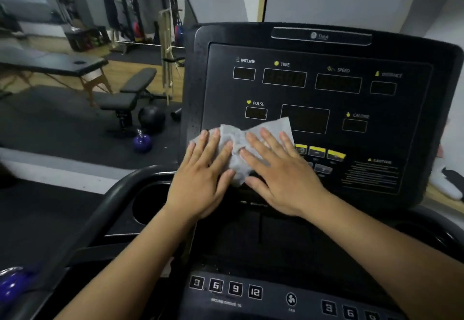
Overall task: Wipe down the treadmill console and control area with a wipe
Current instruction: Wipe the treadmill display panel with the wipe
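Left fingers [213, 149]: straight and fanned, lying flat on the left half of the wipe [233, 144]. You grip nothing; you only press down.
Right fingers [272, 145]: also straight and spread, flat on the right half. Nothing is pinched here either.
Why flat: open palms likely spread the pressure, so more of the cloth meets the panel than a pinch would allow.
Left hand [200, 179]: sits at the console's lower left corner, its heel hanging over the edge above the cup holder [148, 204].
Right hand [281, 179]: just beside the left, with its little-finger side near the yellow buttons [317, 151].
Wipe: bunched in the middle between your hands and pressed to the console [376, 51] face. It lies below the PULSE window [256, 113], and its top right corner overlaps the centre display's lower left.
Task progress: my guess is you are early or midway, because the top row of readouts and the right side with the caution label [371, 174] are far from the cloth.
Left to cover: the lower strip of number keys [226, 287] and the fan key [291, 299] at the near edge.
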`<action>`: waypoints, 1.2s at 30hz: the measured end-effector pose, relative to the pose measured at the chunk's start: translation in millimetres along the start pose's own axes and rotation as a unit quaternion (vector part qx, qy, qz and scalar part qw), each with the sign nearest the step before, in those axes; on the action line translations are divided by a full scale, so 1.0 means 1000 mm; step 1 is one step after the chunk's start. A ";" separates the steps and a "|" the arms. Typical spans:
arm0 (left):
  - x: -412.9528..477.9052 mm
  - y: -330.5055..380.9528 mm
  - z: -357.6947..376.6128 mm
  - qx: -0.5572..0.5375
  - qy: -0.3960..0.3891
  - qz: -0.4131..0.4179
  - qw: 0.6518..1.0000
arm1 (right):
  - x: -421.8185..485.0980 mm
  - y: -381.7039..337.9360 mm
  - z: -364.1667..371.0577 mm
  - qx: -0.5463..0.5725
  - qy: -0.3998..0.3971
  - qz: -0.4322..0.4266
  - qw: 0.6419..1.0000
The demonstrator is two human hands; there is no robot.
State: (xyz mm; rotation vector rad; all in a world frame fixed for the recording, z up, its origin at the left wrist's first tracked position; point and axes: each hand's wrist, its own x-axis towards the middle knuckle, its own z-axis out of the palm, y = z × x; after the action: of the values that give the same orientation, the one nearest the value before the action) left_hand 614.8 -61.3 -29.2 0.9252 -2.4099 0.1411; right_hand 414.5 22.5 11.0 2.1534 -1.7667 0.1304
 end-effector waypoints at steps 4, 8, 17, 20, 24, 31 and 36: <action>0.012 -0.017 -0.012 -0.040 0.047 -0.089 0.994 | 0.038 -0.015 -0.012 -0.023 -0.005 0.024 0.999; -0.021 -0.007 0.000 -0.140 0.083 -0.137 0.977 | 0.018 -0.040 0.005 -0.015 -0.031 -0.024 0.999; -0.001 -0.029 0.001 -0.195 0.130 -0.157 0.959 | 0.042 -0.045 0.000 -0.047 -0.045 -0.060 0.996; 0.010 -0.035 -0.005 -0.177 0.110 -0.160 0.965 | 0.053 -0.055 -0.005 -0.040 -0.048 -0.030 0.998; -0.027 -0.031 0.005 -0.185 0.107 -0.148 0.966 | 0.022 -0.066 0.008 -0.027 -0.066 -0.053 0.996; -0.021 -0.030 0.008 -0.149 0.100 -0.069 0.981 | 0.001 -0.063 0.013 0.021 -0.071 -0.065 0.995; 0.013 -0.009 -0.009 -0.087 0.116 0.068 0.987 | -0.008 -0.068 0.004 0.097 -0.027 0.001 0.995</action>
State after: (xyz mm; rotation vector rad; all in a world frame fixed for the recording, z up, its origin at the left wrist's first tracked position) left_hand 616.9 -73.2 -15.5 0.6291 -2.2273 0.0819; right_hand 478.2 39.7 -9.0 2.3090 -1.8553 0.2572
